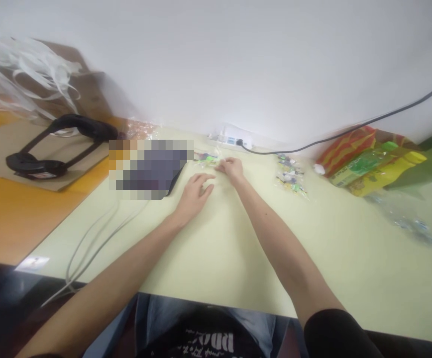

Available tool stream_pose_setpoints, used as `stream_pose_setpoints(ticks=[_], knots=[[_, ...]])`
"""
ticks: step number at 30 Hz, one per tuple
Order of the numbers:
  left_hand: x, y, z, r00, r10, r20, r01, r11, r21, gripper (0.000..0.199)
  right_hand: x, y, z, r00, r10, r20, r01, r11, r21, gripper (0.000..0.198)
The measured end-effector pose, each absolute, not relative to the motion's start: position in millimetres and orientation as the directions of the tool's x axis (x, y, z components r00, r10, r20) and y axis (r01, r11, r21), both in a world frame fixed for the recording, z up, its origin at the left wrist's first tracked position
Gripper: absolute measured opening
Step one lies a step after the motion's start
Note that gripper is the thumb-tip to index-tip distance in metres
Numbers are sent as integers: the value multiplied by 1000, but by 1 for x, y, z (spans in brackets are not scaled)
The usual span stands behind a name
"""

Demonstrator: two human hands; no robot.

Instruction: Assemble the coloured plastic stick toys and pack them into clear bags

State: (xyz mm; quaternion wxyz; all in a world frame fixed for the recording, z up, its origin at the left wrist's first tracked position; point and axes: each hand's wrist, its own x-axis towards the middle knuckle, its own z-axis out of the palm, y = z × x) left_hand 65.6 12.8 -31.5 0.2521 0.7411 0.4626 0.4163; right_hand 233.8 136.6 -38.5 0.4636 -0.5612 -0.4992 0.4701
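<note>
My right hand is at the middle of the pale table, its fingers pinched together. Whatever they may hold is too small and blurred to name. Right by its fingertips lies a group of small clear packets with colourful bits inside, some of them bright green. Closer to me and to the left, my left hand hovers over or rests on the tabletop, fingers curved and apart, holding nothing. A second group of similar clear packets lies in a column to the right of my right hand.
A blurred-out dark flat object is left of my hands, with pale cables nearby. Farther left are a black frame-like headset, cardboard and white strips. A power strip, black cord, green bottle and yellow packet are behind and right.
</note>
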Motion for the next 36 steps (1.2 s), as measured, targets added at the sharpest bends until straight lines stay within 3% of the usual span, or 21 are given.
stream_pose_setpoints(ticks=[6, 10, 13, 15, 17, 20, 23, 27, 32, 36], knots=[[66, 14, -35, 244, 893, 378, 536, -449, 715, 31, 270, 106, -27, 101, 995, -29, 38, -33, -999, 36], [67, 14, -36, 262, 894, 363, 611, -445, 655, 31, 333, 45, -30, 177, 948, 264, 339, 193, -921, 37], [70, 14, -39, 308, 885, 348, 659, -463, 594, 31, 390, -4, -37, 180, 869, 461, 653, 246, -716, 34], [74, 13, -41, 360, 866, 347, 703, -496, 510, 33, 426, -30, -41, 60, 842, 537, 842, 246, -480, 28], [77, 13, -43, 433, 834, 343, 740, -546, 394, 36, 455, -47, -46, -16, 843, 537, 936, 202, -290, 27], [83, 15, -42, 555, 763, 331, 721, -640, 266, 38, 478, -57, -55, -18, 878, 478, 982, 104, -155, 38], [91, 23, -40, 615, 713, 337, 674, -697, 244, 36, 481, -56, -62, 29, 897, 441, 986, 48, -162, 43], [98, 33, -39, 617, 695, 370, 648, -715, 263, 37, 469, -53, -64, 7, 898, 440, 966, 108, -236, 30], [100, 24, -34, 637, 637, 434, 578, -768, 278, 42, 425, -53, -62, -202, 877, 436, 881, 358, -311, 26], [101, 9, -27, 728, 555, 402, 504, -831, 235, 68, 373, -58, -56, -434, 781, 449, 736, 595, -324, 31]])
